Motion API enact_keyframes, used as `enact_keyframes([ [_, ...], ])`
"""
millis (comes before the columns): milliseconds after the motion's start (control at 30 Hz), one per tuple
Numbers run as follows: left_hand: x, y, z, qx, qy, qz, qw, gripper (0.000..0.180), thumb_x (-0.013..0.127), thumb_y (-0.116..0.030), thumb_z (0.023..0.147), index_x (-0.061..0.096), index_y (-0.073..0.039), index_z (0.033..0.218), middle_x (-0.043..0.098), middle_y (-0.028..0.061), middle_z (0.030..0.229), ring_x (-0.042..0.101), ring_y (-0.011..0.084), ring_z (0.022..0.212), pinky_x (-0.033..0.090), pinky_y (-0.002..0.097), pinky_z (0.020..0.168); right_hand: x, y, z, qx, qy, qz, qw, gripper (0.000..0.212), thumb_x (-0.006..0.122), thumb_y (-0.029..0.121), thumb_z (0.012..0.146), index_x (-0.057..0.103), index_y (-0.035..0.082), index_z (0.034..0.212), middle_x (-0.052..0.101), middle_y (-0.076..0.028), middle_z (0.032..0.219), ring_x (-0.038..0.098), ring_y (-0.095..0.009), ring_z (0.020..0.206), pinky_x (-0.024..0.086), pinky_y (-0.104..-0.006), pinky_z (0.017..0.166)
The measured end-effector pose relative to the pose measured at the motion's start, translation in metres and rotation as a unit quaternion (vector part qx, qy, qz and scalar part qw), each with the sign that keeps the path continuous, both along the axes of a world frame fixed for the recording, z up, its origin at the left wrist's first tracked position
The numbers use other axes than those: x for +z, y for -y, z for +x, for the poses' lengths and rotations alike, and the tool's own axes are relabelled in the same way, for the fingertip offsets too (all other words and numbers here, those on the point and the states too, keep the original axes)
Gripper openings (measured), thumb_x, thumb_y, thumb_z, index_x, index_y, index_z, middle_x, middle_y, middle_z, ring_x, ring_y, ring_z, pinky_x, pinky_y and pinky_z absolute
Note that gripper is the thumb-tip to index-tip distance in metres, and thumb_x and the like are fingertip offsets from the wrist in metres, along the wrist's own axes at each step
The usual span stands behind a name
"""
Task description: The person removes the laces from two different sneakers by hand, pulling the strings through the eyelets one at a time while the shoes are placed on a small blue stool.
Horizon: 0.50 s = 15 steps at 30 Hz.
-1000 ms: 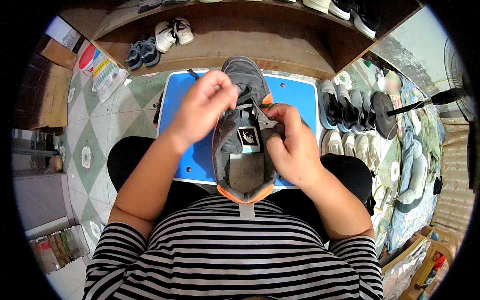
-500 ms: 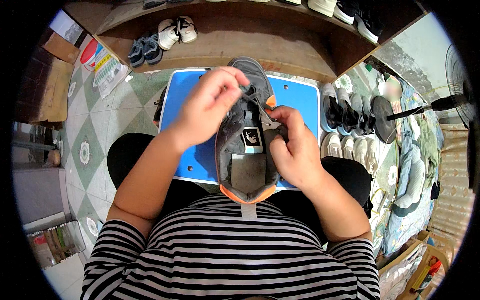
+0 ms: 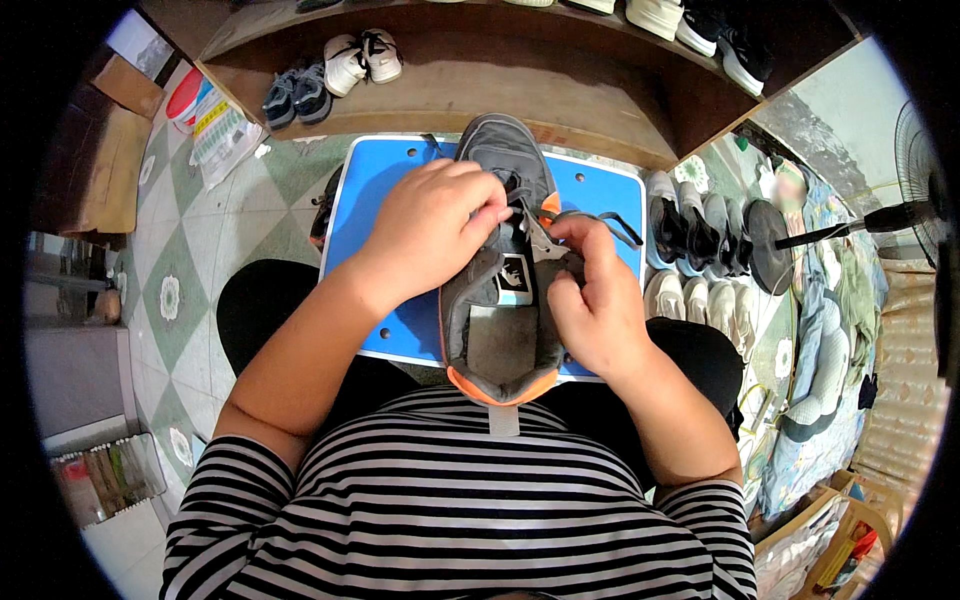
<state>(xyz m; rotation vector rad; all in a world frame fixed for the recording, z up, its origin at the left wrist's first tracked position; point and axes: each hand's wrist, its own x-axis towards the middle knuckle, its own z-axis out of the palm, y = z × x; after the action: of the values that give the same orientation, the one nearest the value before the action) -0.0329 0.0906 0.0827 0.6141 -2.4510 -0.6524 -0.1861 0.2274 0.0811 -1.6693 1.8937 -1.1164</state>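
Note:
A dark grey sneaker (image 3: 503,345) with orange trim lies toe away from me on a blue, white-edged board (image 3: 385,180). At the left edge of its lacing, my left hand (image 3: 440,220) is closed, thumb and forefinger pinched. What sits between those fingertips is hidden. Across the opening, my right hand (image 3: 600,305) is closed with bent fingers on the sneaker's right eyelet flap. A loose end of dark shoelace (image 3: 622,228) curves over the board beyond my right fingers. The insole and a black-and-white label (image 3: 516,277) show inside.
Beyond the board stands a wooden shelf (image 3: 450,85) with several shoes. Pairs of shoes (image 3: 705,230) line the floor at right, beside a black fan (image 3: 905,215) and piled cloth. At far left are a red-and-white bucket (image 3: 185,100) and a plastic bag (image 3: 228,145).
My left hand has come down and right to the eyelets from above them. A lace end now lies out to the right over the board. My right hand stays on the flap.

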Motion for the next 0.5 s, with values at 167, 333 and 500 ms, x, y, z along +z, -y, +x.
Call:
enact_keyframes([
  [167, 0.001, 0.006, 0.001, -0.069, -0.283, 0.306, 0.906, 0.009, 0.046, -0.013, 0.097, 0.049, -0.005, 0.093, 0.054, 0.0044, 0.088, 0.052, 0.0166, 0.087, 0.042, 0.0309, 0.083, 0.0, 0.0, 0.001, 0.003, 0.001, -0.006, 1.0, 0.036, 0.049, 0.001, 0.074, 0.047, 0.003, 0.11, 0.062, -0.02, 0.08, 0.061, -0.039, 0.07, 0.048, -0.0461, 0.063],
  [333, -0.003, 0.005, 0.006, 0.01, -0.161, 0.345, 0.924, 0.011, 0.053, -0.012, 0.095, 0.046, -0.005, 0.09, 0.05, -0.0004, 0.071, 0.047, 0.0066, 0.068, 0.041, 0.0228, 0.065, -0.004, 0.001, 0.0, 0.009, -0.004, -0.025, 1.0, 0.037, 0.049, 0.001, 0.075, 0.046, 0.004, 0.112, 0.063, -0.02, 0.084, 0.062, -0.039, 0.072, 0.049, -0.0453, 0.064],
  [500, 0.001, -0.009, 0.003, 0.038, 0.032, 0.127, 0.991, 0.018, 0.072, -0.018, 0.079, 0.063, -0.007, 0.091, 0.063, 0.0052, 0.084, 0.058, 0.0142, 0.069, 0.044, 0.0309, 0.054, -0.002, 0.0, 0.001, 0.009, 0.0, -0.019, 1.0, 0.035, 0.049, 0.001, 0.076, 0.046, 0.004, 0.111, 0.063, -0.02, 0.087, 0.062, -0.04, 0.074, 0.049, -0.0455, 0.065],
])
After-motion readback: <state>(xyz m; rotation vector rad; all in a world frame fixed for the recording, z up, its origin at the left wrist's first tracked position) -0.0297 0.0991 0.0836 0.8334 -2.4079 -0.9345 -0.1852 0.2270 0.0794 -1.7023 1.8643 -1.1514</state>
